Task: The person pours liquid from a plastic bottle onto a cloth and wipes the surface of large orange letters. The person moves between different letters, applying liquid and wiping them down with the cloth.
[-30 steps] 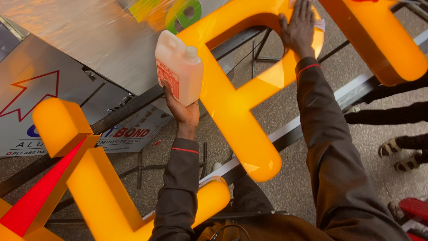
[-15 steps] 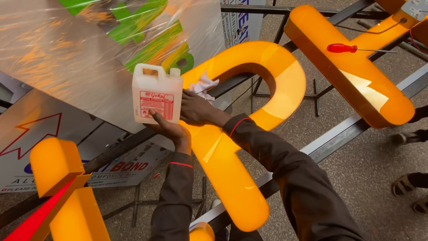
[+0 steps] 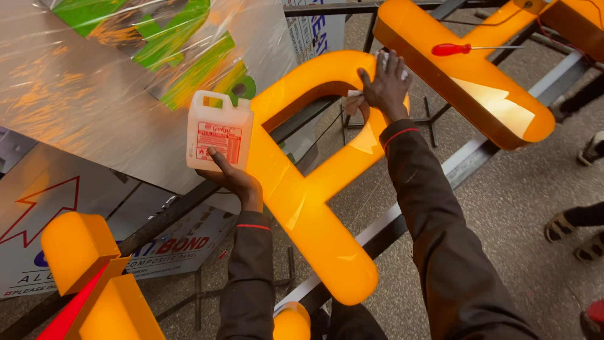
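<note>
Left hand [image 3: 236, 182]: raised in front of the person, its grip wrapped round the bottom of a white plastic jug [image 3: 218, 132], thumb across the red-and-white label.
Jug: upright, handle and cap at the top, held in the air just left of the orange letter, over the edge of the foil-wrapped panel.
Right hand [image 3: 385, 82]: flat, fingers spread, pressing a white cloth [image 3: 354, 101] onto the curved top of the big orange letter [image 3: 308, 189]; so its grip is wide, palm down on the cloth rather than closed round it.
Cloth: mostly hidden under the palm, with one crumpled corner showing at the inner edge of the curve.
Orange letter: glossy, lying on dark metal rails [image 3: 402, 220], its long stem running down toward the person.
Second orange piece [image 3: 478, 82]: beyond the right hand, near the curve but apart from it, with a red-handled screwdriver [image 3: 456, 49] lying on top.
Shiny wrapped panel [image 3: 94, 82]: to the left, with green shapes under the film.
Lower left: another orange block [image 3: 82, 252] with a red stripe.
Right edge: sandalled feet [image 3: 572, 230] of another person on the speckled floor.
</note>
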